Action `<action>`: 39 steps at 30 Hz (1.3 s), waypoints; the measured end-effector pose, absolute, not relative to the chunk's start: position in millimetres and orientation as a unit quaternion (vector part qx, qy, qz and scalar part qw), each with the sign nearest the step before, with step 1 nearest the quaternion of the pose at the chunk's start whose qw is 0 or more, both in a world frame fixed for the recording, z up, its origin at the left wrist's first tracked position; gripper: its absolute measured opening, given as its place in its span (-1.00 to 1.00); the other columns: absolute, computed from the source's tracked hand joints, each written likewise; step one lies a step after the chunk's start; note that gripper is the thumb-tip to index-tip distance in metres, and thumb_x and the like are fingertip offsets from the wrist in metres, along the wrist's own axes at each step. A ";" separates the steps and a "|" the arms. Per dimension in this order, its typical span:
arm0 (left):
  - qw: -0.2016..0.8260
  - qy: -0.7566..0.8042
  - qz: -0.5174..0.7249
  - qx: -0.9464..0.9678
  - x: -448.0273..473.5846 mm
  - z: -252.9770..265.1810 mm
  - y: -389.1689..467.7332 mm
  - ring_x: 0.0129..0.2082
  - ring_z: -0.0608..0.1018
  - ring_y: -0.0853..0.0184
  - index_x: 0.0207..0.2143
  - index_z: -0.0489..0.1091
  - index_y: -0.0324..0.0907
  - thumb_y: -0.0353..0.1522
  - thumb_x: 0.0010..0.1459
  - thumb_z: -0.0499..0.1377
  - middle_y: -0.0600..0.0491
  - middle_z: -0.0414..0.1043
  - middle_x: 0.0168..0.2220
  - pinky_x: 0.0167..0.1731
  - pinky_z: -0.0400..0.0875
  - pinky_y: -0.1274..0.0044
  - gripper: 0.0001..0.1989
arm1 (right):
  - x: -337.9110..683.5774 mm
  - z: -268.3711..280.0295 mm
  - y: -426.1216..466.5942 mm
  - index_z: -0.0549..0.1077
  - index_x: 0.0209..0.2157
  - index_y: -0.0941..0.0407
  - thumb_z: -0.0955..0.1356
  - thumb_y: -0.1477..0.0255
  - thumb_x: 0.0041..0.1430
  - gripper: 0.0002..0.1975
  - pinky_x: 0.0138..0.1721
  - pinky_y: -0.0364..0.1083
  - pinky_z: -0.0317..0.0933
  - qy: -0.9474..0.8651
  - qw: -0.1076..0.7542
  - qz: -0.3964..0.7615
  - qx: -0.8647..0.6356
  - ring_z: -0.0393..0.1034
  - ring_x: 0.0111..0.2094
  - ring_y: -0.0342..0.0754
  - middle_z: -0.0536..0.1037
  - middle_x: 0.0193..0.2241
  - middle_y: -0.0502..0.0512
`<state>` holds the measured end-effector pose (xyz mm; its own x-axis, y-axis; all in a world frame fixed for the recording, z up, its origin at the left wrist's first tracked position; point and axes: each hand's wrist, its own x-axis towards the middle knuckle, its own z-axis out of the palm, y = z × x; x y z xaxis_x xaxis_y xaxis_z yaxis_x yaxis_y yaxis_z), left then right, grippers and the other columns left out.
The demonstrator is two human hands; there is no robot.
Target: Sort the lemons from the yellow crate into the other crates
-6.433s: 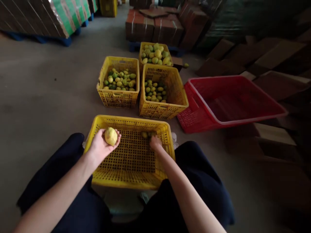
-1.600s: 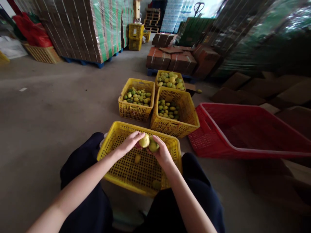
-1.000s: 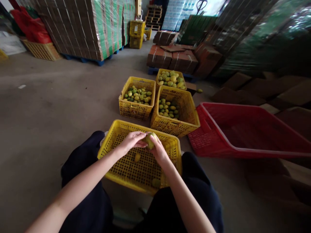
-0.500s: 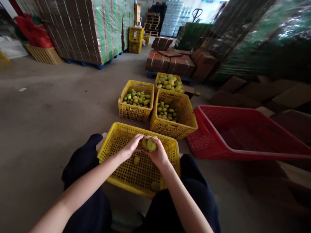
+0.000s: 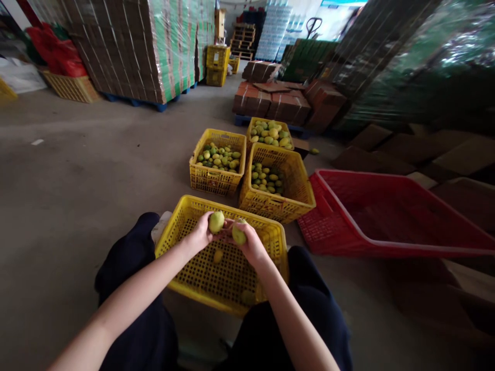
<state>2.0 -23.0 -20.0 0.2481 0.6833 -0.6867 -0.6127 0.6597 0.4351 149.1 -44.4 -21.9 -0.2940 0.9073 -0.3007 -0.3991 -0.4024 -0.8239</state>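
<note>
My left hand [image 5: 201, 233] is closed around a yellow-green lemon [image 5: 216, 222]. A second lemon [image 5: 238, 233] is in the grip of my right hand [image 5: 251, 245], close beside the first. Both hands are over the shallow yellow crate [image 5: 185, 288] between my knees, their fingertips near each other. On that crate's slotted bottom lies a yellow lemon [image 5: 218, 256], and a duller one [image 5: 248, 297] sits in shadow by the near right corner.
Beyond stand three deeper yellow crates with lemons: one at left [image 5: 214, 180], one at right [image 5: 276, 202], one behind [image 5: 253, 122]. A large red crate [image 5: 336, 226] is tilted at my right. Flattened cartons [image 5: 270, 103] and wrapped pallet stacks [image 5: 119, 51] stand farther back.
My hands have moved slightly apart. The two lemons, which were together mostly at my right hand, are now separate, one in each hand.
</note>
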 end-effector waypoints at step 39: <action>0.749 0.425 0.509 0.004 22.6 -31.5 -29.2 -0.40 0.56 0.32 -0.39 0.37 -0.20 -0.29 0.30 0.02 0.04 0.44 -0.51 -0.37 0.50 0.53 -0.75 | 138.4 -42.4 -33.2 0.43 -0.41 0.05 0.44 0.33 -0.21 -0.76 -0.65 -0.15 0.23 -0.179 0.512 0.706 -0.455 0.44 -0.47 -0.02 0.51 -0.57 -0.05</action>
